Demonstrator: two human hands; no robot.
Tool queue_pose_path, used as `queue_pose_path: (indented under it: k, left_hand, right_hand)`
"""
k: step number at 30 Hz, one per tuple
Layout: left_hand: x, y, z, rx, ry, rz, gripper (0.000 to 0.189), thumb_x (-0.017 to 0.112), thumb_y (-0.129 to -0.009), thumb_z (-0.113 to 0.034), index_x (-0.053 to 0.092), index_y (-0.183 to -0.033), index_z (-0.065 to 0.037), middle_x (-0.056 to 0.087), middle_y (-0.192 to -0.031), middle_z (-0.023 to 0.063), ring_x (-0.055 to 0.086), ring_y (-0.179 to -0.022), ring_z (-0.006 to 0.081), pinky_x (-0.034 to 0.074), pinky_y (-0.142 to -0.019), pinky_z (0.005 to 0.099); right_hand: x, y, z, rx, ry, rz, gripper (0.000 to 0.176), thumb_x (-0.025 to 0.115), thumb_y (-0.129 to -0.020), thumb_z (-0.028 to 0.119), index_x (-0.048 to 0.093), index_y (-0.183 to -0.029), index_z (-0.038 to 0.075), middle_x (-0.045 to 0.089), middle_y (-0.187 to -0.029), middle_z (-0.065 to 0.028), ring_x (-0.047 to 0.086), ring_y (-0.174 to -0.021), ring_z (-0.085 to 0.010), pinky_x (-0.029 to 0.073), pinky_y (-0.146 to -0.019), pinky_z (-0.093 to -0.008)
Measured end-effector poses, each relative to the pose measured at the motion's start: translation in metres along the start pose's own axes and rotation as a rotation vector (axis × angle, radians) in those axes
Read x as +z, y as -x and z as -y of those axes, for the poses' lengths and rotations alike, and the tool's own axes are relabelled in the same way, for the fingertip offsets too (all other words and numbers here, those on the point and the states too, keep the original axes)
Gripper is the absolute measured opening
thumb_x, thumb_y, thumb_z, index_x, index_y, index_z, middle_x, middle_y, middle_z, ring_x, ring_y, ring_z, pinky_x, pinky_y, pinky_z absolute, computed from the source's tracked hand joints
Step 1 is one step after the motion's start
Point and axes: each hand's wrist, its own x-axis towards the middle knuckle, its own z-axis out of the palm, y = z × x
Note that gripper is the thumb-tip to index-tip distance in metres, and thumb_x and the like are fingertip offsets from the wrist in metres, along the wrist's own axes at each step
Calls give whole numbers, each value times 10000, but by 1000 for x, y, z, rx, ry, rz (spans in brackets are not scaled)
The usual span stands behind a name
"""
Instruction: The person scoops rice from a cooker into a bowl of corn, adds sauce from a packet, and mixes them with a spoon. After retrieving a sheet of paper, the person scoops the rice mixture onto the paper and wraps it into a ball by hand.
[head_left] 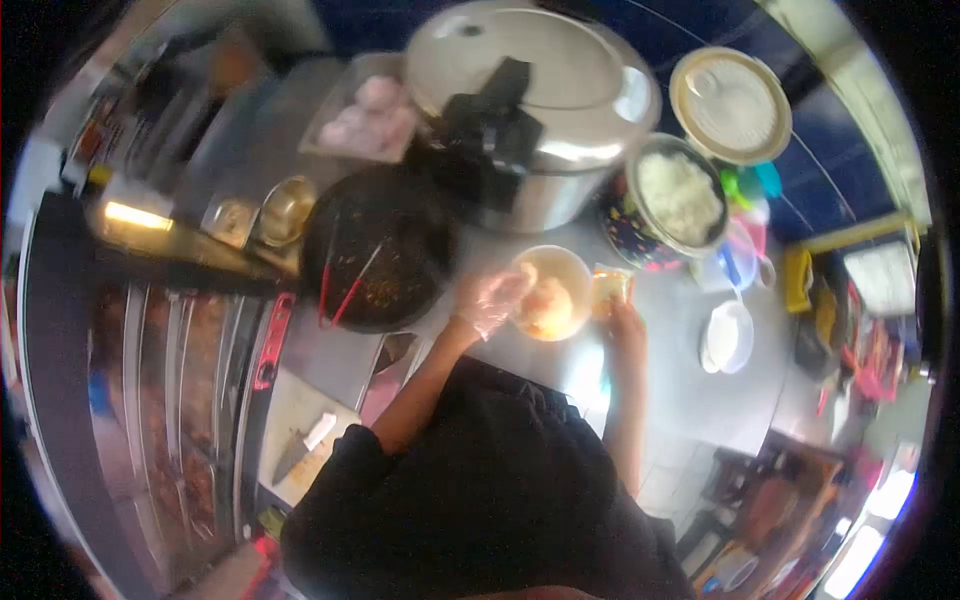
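A round pale bowl [568,264] stands on the metal counter in front of me, with whitish and orange food [547,303] in it. At its left rim is my left hand [492,300], in a clear plastic glove, its fingertips reaching over the edge. Blur hides whether those fingers grip anything. On the other side of the bowl, my right hand [625,318] holds a small orange-and-white packet [608,284] upright beside the rim. The print on the packet is too blurred to read.
A black wok [375,240] with red-handled tongs [345,300] sits left. Behind stand a large lidded steel pot [560,150] and a pot of rice [680,195]. A knife [305,442] lies on a cutting board [290,400]. A white container [727,337] is at right.
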Motion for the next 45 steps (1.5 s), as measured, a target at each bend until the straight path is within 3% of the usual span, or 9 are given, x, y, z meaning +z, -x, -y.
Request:
queue_pose_path:
  k: [5, 6, 13, 20, 23, 27, 37, 39, 45]
  left_hand:
    - [29, 6, -19, -112, -98, 32, 202, 725, -946, -247, 761, -1017, -62, 767, -1003, 113, 729, -909, 215, 575, -830, 358]
    - [36, 3, -37, -18, -148, 61, 186, 728, -938, -227, 760, -1005, -57, 763, -1028, 121, 725, -949, 220, 572, -859, 355]
    - [144, 37, -86, 153, -226, 306, 150, 749, -901, -107, 758, -1034, -36, 755, -972, 65, 681, -895, 155, 536, -878, 319]
    - [354, 138, -125, 234, -37, 588, 151, 758, -908, -149, 749, -1030, -61, 747, -942, 61, 676, -874, 116, 538, -815, 293]
    - [435, 193, -159, 179, 57, 825, 157, 754, -905, -126, 742, -1048, -64, 742, -942, 51, 676, -875, 113, 542, -817, 287]
    - [541, 247, -169, 219, 119, 1041, 176, 744, -916, -110, 727, -1075, -37, 740, -955, 38, 680, -890, 107, 548, -834, 280]
    - [821, 314, -204, -7, 172, 1333, 203, 725, -929, -151, 728, -1083, -18, 742, -999, 96, 687, -948, 157, 539, -870, 315]
    - [889, 322, -206, -50, 190, 1375, 206, 729, -928, -167, 731, -1087, -36, 745, -1009, 86, 685, -955, 151, 537, -866, 305]
    - [1063, 327, -292, -3, 188, 1366, 205, 728, -928, -180, 734, -1087, -51, 746, -990, 81, 684, -918, 152, 536, -832, 308]
  right_hand:
    - [-42, 23, -17, -173, -159, -26, 272, 688, -981, 267, 705, -1171, 73, 698, -973, 4, 567, -780, -80, 467, -727, -255]
    - [-59, 25, -22, -226, -156, -15, 268, 688, -982, 270, 710, -1164, 74, 696, -962, 5, 563, -778, -79, 466, -728, -255]
    - [-188, 126, -16, -87, -566, -290, 246, 708, -972, 270, 717, -1129, 82, 673, -931, 29, 554, -722, -77, 467, -719, -254]
    - [-412, 270, -82, -305, -649, -623, 281, 712, -960, 305, 688, -1156, 106, 663, -976, 38, 542, -765, -67, 463, -745, -278]
    - [-485, 338, -92, -220, -710, -915, 283, 714, -954, 330, 681, -1152, 131, 659, -961, 36, 549, -762, -72, 459, -729, -278]
    - [-569, 405, -133, -325, -834, -1125, 325, 710, -954, 352, 679, -1205, 150, 651, -978, 46, 567, -788, -77, 467, -732, -303]
    - [-728, 407, -171, -309, -1172, -1412, 348, 693, -944, 378, 668, -1235, 188, 621, -1150, 36, 497, -900, -150, 430, -803, -345]
    - [-790, 395, -197, -219, -1177, -1387, 644, 710, -916, 436, 511, -1460, 154, 411, -1562, -38, 344, -1382, -313, 371, -1052, -460]
    - [-971, 380, -150, -84, -1227, -1416, 540, 730, -904, 418, 578, -1382, 217, 508, -1449, 34, 419, -1081, -223, 421, -868, -371]
